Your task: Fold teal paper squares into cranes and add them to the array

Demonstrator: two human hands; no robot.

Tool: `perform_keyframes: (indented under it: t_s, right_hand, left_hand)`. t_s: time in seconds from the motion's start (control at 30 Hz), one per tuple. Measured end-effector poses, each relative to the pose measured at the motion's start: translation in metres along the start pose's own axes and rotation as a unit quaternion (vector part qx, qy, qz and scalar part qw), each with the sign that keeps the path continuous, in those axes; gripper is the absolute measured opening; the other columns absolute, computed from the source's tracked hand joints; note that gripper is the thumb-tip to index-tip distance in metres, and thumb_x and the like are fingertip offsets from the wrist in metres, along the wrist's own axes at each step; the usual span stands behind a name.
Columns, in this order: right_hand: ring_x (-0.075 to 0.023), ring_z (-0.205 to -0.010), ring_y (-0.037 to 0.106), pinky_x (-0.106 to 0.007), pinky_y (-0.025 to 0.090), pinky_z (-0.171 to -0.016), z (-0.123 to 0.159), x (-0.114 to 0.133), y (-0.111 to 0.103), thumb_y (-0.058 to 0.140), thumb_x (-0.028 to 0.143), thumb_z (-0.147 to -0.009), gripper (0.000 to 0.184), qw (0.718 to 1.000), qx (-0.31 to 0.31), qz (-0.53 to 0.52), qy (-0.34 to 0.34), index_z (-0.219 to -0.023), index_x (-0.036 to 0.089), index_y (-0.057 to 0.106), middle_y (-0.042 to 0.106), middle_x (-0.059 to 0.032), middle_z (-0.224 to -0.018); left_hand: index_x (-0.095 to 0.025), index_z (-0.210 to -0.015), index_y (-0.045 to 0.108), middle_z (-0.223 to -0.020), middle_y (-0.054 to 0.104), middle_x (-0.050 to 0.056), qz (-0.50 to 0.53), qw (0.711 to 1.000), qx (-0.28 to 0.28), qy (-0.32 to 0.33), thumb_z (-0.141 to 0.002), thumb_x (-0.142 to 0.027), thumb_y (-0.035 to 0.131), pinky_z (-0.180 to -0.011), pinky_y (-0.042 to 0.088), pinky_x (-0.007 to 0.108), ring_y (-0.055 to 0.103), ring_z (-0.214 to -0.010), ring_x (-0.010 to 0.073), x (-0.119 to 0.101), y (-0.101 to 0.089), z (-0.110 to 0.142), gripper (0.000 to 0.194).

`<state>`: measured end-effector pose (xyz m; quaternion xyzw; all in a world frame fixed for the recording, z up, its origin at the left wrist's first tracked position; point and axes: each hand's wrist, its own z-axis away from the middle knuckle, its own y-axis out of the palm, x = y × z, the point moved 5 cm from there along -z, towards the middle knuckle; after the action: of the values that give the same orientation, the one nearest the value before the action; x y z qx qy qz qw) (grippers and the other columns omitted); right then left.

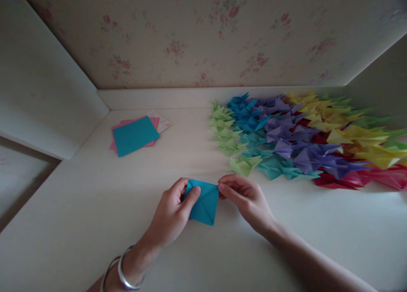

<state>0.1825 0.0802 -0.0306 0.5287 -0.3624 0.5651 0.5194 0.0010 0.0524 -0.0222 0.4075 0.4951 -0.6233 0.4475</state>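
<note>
A small blue square of folded origami paper (206, 203) with diagonal creases is held up over the white table. My left hand (176, 209) grips its left side, thumb lying across the front and fingers behind. At the paper's upper right corner, my right hand (243, 196) pinches the tip between thumb and forefinger. Silver bangles (124, 270) circle my left wrist. The back of the paper and most of my left fingers are hidden.
Rows of folded paper cranes (286, 135) in green, blue, purple, yellow and red cover the right back of the table (79, 207). A stack of blue and pink paper sheets (135, 135) lies at the back left. Behind stands a flowered wall (190, 29).
</note>
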Motion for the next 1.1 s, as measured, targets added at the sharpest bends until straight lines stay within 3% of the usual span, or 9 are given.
perform_keyframes:
  t_s: [0.33,0.73,0.83,0.97,1.1]
  right_hand:
    - [-0.0184,-0.07,0.07,-0.029,0.056,-0.064,0.004,0.001,-0.006,0.068,0.035,-0.086,0.018,0.985,-0.037,0.141,-0.093,-0.09,0.018,0.072,0.073,-0.0053,-0.078]
    - [-0.0171,-0.06,0.068,-0.028,0.056,-0.058,0.003,0.002,-0.002,0.072,0.036,-0.078,0.019,0.995,-0.065,0.061,-0.047,-0.081,0.017,0.07,0.07,-0.0031,-0.068]
    - [-0.0169,-0.064,0.067,-0.028,0.056,-0.061,0.002,0.004,0.0,0.071,0.04,-0.08,0.023,0.998,-0.043,0.043,-0.031,-0.081,0.017,0.069,0.068,-0.0025,-0.069]
    - [-0.0163,-0.071,0.065,-0.026,0.052,-0.065,0.002,0.005,0.008,0.07,0.042,-0.082,0.028,0.999,0.033,0.038,-0.005,-0.093,0.017,0.067,0.069,-0.0025,-0.077]
    - [-0.0139,-0.066,0.058,-0.024,0.044,-0.058,0.005,0.001,0.017,0.07,0.041,-0.083,0.025,0.992,0.096,0.081,0.022,-0.089,0.016,0.069,0.067,-0.0015,-0.075]
  left_hand:
    - [-0.02,-0.08,0.053,-0.063,0.043,-0.006,-0.003,1.0,0.017,-0.015,-0.093,-0.046,0.053,-0.049,0.029,0.022,0.04,-0.056,0.0118,-0.003,0.001,0.002,0.029]
    - [-0.02,-0.081,0.054,-0.064,0.044,-0.006,0.051,0.997,0.035,-0.039,-0.093,-0.047,0.054,-0.05,0.032,0.021,0.041,-0.056,0.0111,-0.004,0.005,0.002,0.029]
    - [-0.021,-0.079,0.053,-0.061,0.042,-0.007,0.035,0.998,0.028,-0.047,-0.093,-0.047,0.054,-0.048,0.031,0.021,0.04,-0.054,0.0111,-0.004,0.003,0.002,0.03]
    - [-0.021,-0.079,0.052,-0.063,0.041,-0.006,0.007,0.999,0.024,-0.021,-0.093,-0.047,0.053,-0.049,0.031,0.021,0.039,-0.056,0.0117,-0.006,0.003,0.003,0.03]
    - [-0.02,-0.082,0.055,-0.066,0.046,-0.005,-0.008,0.999,0.046,-0.003,-0.093,-0.045,0.053,-0.051,0.035,0.021,0.043,-0.058,0.0122,-0.005,0.007,0.003,0.027]
